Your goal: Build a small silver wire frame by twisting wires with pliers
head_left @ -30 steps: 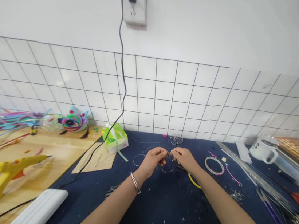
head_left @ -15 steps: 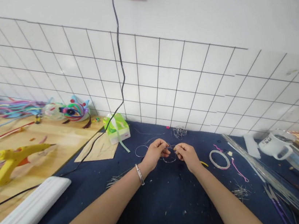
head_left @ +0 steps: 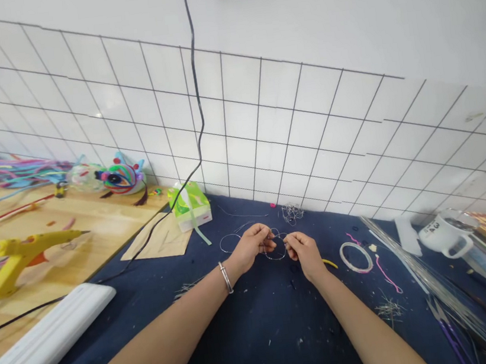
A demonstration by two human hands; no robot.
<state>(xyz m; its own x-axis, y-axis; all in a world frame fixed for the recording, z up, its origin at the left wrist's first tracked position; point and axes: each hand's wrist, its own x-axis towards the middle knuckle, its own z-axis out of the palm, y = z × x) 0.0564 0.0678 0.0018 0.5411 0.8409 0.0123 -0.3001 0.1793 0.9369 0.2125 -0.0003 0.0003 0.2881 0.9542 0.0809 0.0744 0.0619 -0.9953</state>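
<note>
Thin silver wire (head_left: 275, 259) bent into loops hangs between my two hands above the dark blue cloth. My left hand (head_left: 254, 246), with a silver bangle at its wrist, pinches the wire between thumb and fingers. On the other side my right hand (head_left: 302, 252) grips the wire's right part with closed fingertips. A round wire ring (head_left: 230, 243) shows just left of my left hand; whether it joins the held piece I cannot tell. Behind the hands lies a tangled clump of wire (head_left: 292, 213).
To the right are a roll of tape (head_left: 355, 257), a bundle of long wires (head_left: 419, 266), scissors (head_left: 445, 322) and a white mug (head_left: 445, 236). A yellow glue gun (head_left: 20, 259), a green tissue pack (head_left: 190, 207) and a white power strip (head_left: 50, 350) stand left. A black cable (head_left: 196, 92) hangs in front of the wall.
The wire loop between my hands has shifted slightly and shows rounder. Both hands keep their pinch in nearly the same place. The view has moved very slightly.
</note>
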